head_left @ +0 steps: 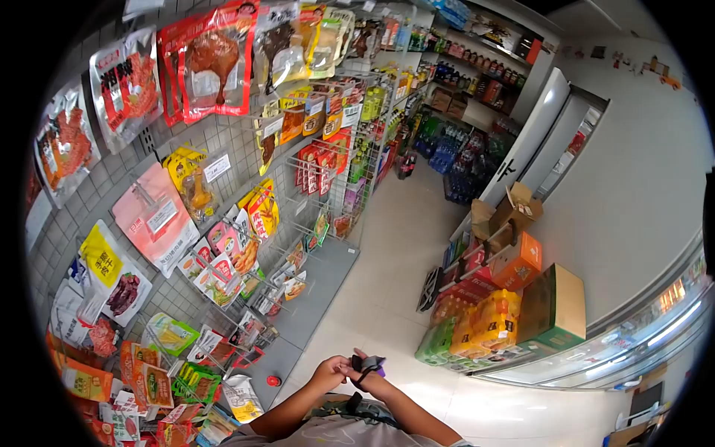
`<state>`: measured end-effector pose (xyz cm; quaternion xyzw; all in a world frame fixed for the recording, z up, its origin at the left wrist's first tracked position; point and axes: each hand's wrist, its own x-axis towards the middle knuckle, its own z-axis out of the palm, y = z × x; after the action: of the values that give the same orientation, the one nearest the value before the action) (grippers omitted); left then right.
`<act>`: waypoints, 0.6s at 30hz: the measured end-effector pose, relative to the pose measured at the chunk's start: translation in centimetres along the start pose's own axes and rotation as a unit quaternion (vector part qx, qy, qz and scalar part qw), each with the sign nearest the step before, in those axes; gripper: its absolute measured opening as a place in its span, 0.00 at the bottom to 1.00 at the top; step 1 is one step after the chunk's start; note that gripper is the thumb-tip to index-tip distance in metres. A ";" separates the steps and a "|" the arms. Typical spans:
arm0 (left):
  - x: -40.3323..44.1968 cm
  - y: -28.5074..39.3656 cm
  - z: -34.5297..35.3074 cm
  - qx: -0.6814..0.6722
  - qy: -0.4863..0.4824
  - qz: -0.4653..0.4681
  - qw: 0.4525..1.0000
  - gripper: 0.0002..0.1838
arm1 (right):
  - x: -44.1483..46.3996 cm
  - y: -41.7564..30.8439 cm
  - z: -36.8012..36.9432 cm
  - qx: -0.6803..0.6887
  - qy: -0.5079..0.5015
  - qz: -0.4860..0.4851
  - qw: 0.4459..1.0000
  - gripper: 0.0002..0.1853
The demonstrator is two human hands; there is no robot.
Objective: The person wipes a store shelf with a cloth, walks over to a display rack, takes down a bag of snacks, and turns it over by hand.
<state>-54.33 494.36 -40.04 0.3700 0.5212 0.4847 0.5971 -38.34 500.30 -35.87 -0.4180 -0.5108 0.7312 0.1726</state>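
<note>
Inward both forearms [418,419] angle, low before the shirt [328,436], the left hand [331,373] meeting the right hand [360,360]; a black band [368,366] sits at the right wrist. Whether either grip is clamped on it, I cannot tell.

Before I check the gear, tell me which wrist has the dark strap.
The right wrist: the dark strap sits there, whereas the left wrist looks bare.
</note>
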 end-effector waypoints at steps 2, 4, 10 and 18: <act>0.4 -0.7 -0.7 -0.032 -0.016 0.020 0.999 0.08 | 2.1 1.2 0.5 0.007 -0.036 0.054 0.998 0.51; 0.9 -0.1 -1.0 -0.021 -0.022 0.017 0.999 0.08 | 3.8 1.2 -0.1 0.063 -0.025 0.088 0.994 0.45; 3.3 3.0 -2.7 0.025 0.003 0.030 0.999 0.06 | 8.6 -0.8 -1.7 0.083 -0.153 0.183 0.968 0.24; 7.0 7.1 -5.5 0.142 0.088 0.025 0.986 0.10 | 16.2 -6.2 -2.7 -0.031 -0.261 0.212 0.941 0.28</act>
<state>-61.16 502.58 -36.14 0.4201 0.6261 0.4510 0.4777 -46.87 515.45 -37.75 -0.3163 -0.4603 0.8179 -0.1387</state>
